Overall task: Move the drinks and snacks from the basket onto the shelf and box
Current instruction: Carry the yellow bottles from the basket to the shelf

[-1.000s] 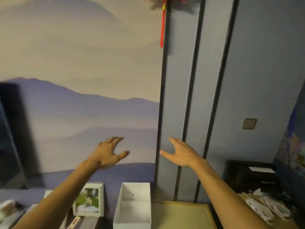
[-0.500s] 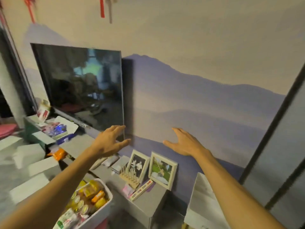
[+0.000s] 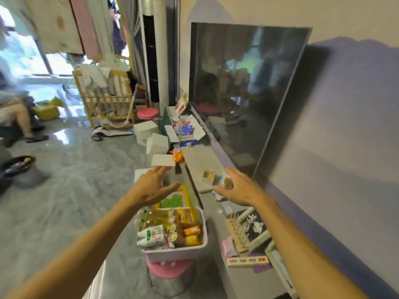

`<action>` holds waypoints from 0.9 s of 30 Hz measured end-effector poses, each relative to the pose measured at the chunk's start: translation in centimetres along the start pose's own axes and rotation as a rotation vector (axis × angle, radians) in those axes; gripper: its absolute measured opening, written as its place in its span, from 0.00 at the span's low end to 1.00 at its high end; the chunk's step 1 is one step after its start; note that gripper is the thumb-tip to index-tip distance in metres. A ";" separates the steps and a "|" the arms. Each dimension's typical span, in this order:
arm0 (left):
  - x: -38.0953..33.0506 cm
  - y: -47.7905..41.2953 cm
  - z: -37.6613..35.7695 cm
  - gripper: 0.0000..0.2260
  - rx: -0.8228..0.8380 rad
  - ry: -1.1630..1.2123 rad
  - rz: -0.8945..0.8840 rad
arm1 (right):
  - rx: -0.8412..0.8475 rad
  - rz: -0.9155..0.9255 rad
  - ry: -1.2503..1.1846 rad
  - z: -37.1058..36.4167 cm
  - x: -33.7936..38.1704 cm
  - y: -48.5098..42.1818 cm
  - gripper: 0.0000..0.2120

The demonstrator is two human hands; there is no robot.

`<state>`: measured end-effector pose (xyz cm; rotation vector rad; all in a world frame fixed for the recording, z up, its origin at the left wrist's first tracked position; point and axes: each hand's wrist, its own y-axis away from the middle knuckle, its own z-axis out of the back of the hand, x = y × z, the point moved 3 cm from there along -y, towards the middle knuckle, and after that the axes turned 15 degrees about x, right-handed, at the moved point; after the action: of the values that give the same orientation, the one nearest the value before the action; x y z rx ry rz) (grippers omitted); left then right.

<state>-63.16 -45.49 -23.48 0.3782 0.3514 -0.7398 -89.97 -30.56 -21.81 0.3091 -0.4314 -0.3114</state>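
my left hand (image 3: 151, 188) and right hand (image 3: 239, 188) hover above the basket (image 3: 172, 252), fingers spread, holding nothing. the basket, full of bottles (image 3: 151, 234) and snacks (image 3: 191, 230), sits on a pink stool (image 3: 168, 269) beside the shelf (image 3: 200, 162).

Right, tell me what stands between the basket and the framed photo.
In the head view, a wooden peg rack stands on the grey shelf between the basket and the framed photo, close against the frame.

Left hand (image 3: 152, 187), right hand (image 3: 241, 189) outstretched, empty
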 end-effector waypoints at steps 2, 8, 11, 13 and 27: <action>2.4 0.2 -1.0 0.46 -0.014 0.040 0.075 | 0.066 0.067 0.038 -0.9 1.3 -3.9 0.50; 10.5 0.2 -5.6 0.45 -0.013 0.151 0.311 | 0.268 0.249 0.154 -5.1 7.2 -15.2 0.48; 15.2 -0.8 -8.6 0.47 0.002 0.285 0.429 | 0.377 0.327 0.220 -8.0 10.6 -21.0 0.46; 18.4 -2.2 -10.8 0.49 0.008 0.384 0.499 | 0.452 0.378 0.268 -10.5 12.6 -25.0 0.46; 34.9 -15.8 -32.3 0.56 0.041 0.827 0.922 | 0.817 0.469 0.453 -35.3 9.7 -53.3 0.40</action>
<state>-55.96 -61.96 -70.23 0.8058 0.8550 0.3522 -77.84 -74.40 -67.74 1.0321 -0.1514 0.4141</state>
